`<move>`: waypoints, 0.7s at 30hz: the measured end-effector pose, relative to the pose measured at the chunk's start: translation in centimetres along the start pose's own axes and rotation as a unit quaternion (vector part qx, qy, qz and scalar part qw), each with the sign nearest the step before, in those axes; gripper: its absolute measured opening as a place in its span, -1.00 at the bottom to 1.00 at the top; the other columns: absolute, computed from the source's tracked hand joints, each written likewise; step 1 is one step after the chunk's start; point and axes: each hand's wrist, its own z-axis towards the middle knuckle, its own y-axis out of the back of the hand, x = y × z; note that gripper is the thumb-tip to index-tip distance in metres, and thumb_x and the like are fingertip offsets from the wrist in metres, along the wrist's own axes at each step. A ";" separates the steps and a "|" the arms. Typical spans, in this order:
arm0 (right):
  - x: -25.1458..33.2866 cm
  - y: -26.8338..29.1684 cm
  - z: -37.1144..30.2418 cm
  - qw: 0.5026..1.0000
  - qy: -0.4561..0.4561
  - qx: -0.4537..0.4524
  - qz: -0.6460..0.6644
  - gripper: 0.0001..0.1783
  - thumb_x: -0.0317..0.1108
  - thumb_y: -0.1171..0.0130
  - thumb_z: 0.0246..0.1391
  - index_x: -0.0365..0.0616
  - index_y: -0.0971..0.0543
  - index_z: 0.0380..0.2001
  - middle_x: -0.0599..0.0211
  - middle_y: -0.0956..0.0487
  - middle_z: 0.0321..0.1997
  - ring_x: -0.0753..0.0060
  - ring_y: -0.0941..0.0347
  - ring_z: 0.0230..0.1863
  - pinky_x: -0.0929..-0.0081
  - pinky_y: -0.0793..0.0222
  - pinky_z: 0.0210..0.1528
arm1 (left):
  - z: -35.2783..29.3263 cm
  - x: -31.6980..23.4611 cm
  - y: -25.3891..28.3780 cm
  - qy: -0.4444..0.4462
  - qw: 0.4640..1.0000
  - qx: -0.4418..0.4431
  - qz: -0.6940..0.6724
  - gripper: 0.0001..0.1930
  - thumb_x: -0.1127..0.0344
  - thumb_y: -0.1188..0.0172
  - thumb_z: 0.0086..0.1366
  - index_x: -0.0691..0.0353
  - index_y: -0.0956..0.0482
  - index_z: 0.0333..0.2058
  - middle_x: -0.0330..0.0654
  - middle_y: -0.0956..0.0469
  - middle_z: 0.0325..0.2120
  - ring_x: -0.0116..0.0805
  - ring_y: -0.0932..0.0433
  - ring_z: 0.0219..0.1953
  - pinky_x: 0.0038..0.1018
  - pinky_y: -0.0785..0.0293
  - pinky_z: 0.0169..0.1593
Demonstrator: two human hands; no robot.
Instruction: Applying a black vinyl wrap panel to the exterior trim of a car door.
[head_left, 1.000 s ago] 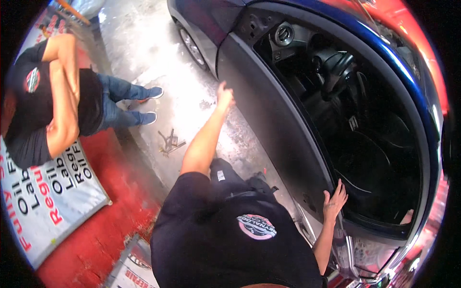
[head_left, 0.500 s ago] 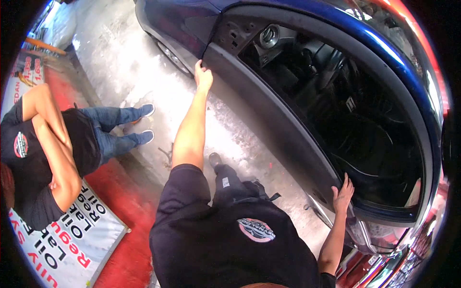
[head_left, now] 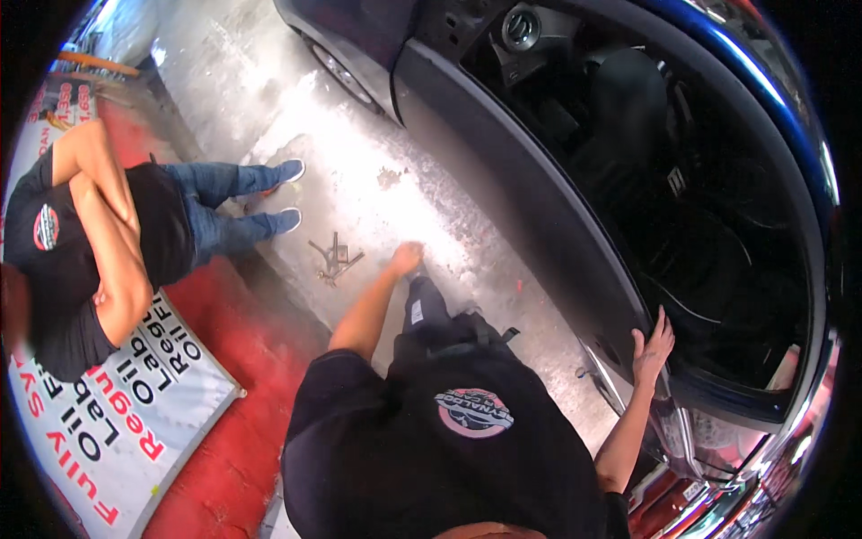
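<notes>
A dark car door (head_left: 530, 189) with a matt black outer side runs diagonally across the right half. My right hand (head_left: 654, 346) rests on its window ledge near the rear end, with fingers spread and nothing held. Over the concrete floor, apart from the door, is my left hand (head_left: 409, 258). Its back faces up and its fingers are mostly hidden, so their shape cannot be made out. Through the side window (head_left: 664, 216) the dark car interior shows, with a round air vent (head_left: 521, 30) at the front.
A person (head_left: 99, 234) stands at the left with arms folded, on the concrete floor (head_left: 359, 171). Behind them a white printed banner (head_left: 193, 422) lies against a red surface (head_left: 242, 359). A metal stand or jack-like piece (head_left: 334, 259) sits on the floor left of my left hand.
My left hand has left the door's front edge and come back toward my body, over the floor. My right hand stays on the window ledge. The view has shifted slightly.
</notes>
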 end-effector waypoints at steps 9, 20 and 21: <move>-0.3 -1.0 -0.5 0.994 0.026 -0.100 0.024 -0.16 0.18 -0.12 0.23 -0.01 -0.24 0.44 -0.16 -0.37 0.32 -0.21 -0.28 0.32 -0.08 -0.09 0.38 | -23.8 0.5 2.1 0.574 0.803 0.111 -0.112 -0.60 0.23 -0.06 0.31 0.10 -0.58 0.10 -0.14 -0.64 -0.36 -0.26 -0.56 -0.51 -0.26 -0.53 -0.51; -0.6 -2.3 -0.7 0.983 0.033 -0.175 0.046 -0.17 0.05 -0.27 0.13 0.08 -0.28 0.42 -0.05 -0.39 0.33 -0.09 -0.31 0.33 -0.07 -0.11 0.40 | -12.7 -12.7 1.3 0.405 0.882 0.000 -0.241 -0.60 0.23 -0.04 0.44 0.16 -0.51 0.19 -0.14 -0.65 -0.22 -0.33 -0.57 -0.34 -0.33 -0.56 -0.32; -0.7 -2.4 -0.7 0.983 0.029 -0.174 0.049 -0.17 0.05 -0.27 0.13 0.08 -0.28 0.42 -0.05 -0.39 0.33 -0.09 -0.31 0.33 -0.07 -0.11 0.40 | -12.4 -14.2 1.0 0.368 0.899 0.014 -0.239 -0.61 0.24 -0.04 0.45 0.18 -0.51 0.19 -0.13 -0.65 -0.21 -0.34 -0.57 -0.34 -0.35 -0.56 -0.31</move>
